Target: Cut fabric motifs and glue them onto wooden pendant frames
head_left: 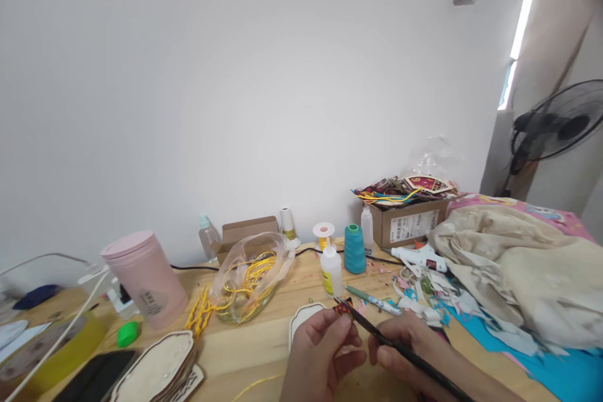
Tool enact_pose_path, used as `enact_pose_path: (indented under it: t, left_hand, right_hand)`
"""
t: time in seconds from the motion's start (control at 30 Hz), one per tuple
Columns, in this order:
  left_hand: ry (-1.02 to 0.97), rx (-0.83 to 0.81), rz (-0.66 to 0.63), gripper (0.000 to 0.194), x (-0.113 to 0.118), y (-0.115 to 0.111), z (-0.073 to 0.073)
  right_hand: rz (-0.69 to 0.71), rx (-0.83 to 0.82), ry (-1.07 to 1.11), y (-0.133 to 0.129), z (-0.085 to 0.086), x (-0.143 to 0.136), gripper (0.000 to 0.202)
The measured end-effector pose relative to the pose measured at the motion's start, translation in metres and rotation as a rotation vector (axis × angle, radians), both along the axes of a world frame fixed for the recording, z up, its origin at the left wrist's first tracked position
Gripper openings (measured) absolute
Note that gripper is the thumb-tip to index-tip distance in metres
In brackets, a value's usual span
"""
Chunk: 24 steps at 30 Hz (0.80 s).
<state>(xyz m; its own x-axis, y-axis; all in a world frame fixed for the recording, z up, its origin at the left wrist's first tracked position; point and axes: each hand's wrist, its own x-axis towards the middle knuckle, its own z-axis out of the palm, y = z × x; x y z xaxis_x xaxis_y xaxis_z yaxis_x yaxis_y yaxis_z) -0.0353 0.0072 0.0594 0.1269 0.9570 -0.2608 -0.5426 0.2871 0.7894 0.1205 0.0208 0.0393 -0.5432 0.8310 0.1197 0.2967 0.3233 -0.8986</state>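
work on the small red patterned piece (345, 308) looks midway: left hand (320, 352) pinches it above the table (235, 352), right hand (411, 330) clamped on a slim dark tool (365, 325), tip at it. pale plaques (157, 364) stacked aside; can't tell if finished.
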Motion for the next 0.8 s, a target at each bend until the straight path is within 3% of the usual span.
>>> enact_pose_path:
  t: [0.5,0.8]
  left_hand:
    - [-0.055,-0.013,-0.038,0.016,0.000,0.002,-0.003]
    - [0.187,0.022,0.088,0.025,-0.004,0.002,-0.004]
  right_hand:
    - [0.014,0.074,-0.032,0.006,-0.013,0.000,0.058]
    - [0.016,0.042,-0.024,0.002,-0.005,0.000,0.056]
